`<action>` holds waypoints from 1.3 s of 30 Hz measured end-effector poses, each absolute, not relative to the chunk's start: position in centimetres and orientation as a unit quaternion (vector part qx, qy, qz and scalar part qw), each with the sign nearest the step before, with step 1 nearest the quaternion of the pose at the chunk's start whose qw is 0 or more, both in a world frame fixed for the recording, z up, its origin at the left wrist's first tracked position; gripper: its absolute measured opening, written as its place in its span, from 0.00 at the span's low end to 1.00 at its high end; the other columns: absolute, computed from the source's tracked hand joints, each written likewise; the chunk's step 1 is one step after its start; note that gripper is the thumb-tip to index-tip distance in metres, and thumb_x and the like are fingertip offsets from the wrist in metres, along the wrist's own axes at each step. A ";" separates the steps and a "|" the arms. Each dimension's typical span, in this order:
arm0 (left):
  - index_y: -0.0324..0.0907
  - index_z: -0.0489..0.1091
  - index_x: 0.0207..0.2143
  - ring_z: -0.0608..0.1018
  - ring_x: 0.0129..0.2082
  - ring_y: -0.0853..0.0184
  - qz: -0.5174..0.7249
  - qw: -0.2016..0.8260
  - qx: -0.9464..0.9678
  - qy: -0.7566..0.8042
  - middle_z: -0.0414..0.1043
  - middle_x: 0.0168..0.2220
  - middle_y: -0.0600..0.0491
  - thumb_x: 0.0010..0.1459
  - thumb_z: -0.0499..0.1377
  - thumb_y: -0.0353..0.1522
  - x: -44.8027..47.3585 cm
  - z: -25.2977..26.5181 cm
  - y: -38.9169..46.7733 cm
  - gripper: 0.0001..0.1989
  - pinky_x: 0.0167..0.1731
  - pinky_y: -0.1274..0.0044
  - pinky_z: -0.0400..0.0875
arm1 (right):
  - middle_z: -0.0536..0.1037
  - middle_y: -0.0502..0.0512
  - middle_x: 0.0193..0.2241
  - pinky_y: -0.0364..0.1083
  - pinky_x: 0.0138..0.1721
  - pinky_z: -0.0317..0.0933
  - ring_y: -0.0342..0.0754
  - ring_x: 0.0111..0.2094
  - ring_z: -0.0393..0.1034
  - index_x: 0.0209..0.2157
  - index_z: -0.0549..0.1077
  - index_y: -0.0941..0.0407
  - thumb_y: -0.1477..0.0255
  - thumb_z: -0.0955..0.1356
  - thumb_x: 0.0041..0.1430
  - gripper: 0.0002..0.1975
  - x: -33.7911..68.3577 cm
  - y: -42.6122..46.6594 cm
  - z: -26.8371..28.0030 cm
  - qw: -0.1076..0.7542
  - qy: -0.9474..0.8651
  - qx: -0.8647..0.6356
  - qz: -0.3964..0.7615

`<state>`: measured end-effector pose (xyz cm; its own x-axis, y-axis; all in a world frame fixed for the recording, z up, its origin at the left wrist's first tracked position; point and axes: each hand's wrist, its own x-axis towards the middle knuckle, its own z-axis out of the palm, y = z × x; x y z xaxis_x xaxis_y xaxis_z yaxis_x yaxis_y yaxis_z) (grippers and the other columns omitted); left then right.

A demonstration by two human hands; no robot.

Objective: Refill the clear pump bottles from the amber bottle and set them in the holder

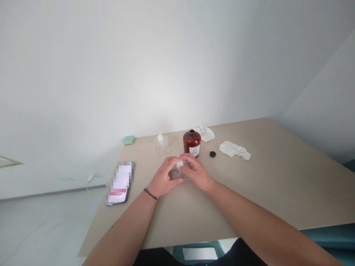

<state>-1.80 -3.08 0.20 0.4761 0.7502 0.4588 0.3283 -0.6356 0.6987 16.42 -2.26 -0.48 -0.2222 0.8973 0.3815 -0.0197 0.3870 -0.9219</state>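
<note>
At the table's left edge we're seeing a phone lying screen-up, a green case behind it. Next, a clear container with a white top is standing near the wall. Mid-table, our left hand is grasping a clear square bottle from the left; our right hand is grasping it from the right, thumb on its white cap. Just behind, an amber bottle is standing open. Further right: crumpled tissue, black cap, another tissue.
</note>
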 end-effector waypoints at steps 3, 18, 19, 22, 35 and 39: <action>0.51 0.60 0.61 0.69 0.57 0.55 0.397 0.272 0.811 0.332 0.64 0.56 0.47 0.53 0.68 0.32 -1.8 0.1 -3.1 0.35 0.59 0.62 0.65 | 0.73 0.56 0.46 0.56 0.58 0.58 0.54 0.52 0.67 0.42 0.76 0.50 0.61 0.69 0.60 0.11 16.4 -2.3 -0.2 0.524 -0.651 -0.332 0.438; 0.50 0.61 0.61 0.70 0.56 0.55 0.389 0.258 0.817 0.339 0.65 0.55 0.47 0.53 0.68 0.32 -1.6 0.3 -3.1 0.34 0.58 0.62 0.66 | 0.73 0.55 0.46 0.57 0.57 0.59 0.54 0.51 0.68 0.43 0.73 0.50 0.64 0.70 0.57 0.12 16.4 -2.2 -0.7 0.524 -0.644 -0.338 0.443; 0.50 0.61 0.61 0.70 0.56 0.55 0.389 0.257 0.818 0.338 0.65 0.55 0.46 0.53 0.68 0.32 -1.6 0.3 -3.1 0.34 0.59 0.62 0.65 | 0.73 0.56 0.47 0.57 0.58 0.58 0.55 0.52 0.67 0.43 0.74 0.50 0.64 0.70 0.58 0.12 16.5 -2.1 -0.7 0.524 -0.647 -0.334 0.442; 0.50 0.61 0.61 0.70 0.56 0.54 0.390 0.254 0.816 0.342 0.65 0.55 0.46 0.53 0.68 0.32 -1.5 0.3 -3.2 0.34 0.58 0.61 0.65 | 0.73 0.56 0.47 0.57 0.57 0.58 0.55 0.52 0.68 0.42 0.75 0.50 0.63 0.71 0.57 0.12 16.4 -2.1 -0.9 0.524 -0.644 -0.344 0.438; 0.50 0.61 0.60 0.70 0.55 0.56 0.380 0.245 0.818 0.356 0.65 0.54 0.46 0.53 0.68 0.31 -1.4 0.6 -3.4 0.34 0.57 0.62 0.67 | 0.73 0.54 0.43 0.56 0.54 0.61 0.53 0.47 0.69 0.41 0.72 0.51 0.62 0.72 0.55 0.14 16.2 -2.3 -0.5 0.524 -0.639 -0.370 0.425; 0.49 0.61 0.60 0.70 0.55 0.55 0.375 0.241 0.819 0.360 0.65 0.54 0.46 0.53 0.68 0.30 -1.4 0.7 -3.4 0.34 0.57 0.61 0.67 | 0.73 0.54 0.43 0.56 0.53 0.62 0.53 0.47 0.69 0.41 0.72 0.51 0.62 0.73 0.54 0.15 16.2 -2.3 -0.7 0.522 -0.638 -0.374 0.425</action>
<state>-1.41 -3.44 0.73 0.4592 0.7710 0.4412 0.4088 -0.6243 0.6657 16.16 -2.27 -0.69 -0.1742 0.9209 0.3487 0.0335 0.3595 -0.9325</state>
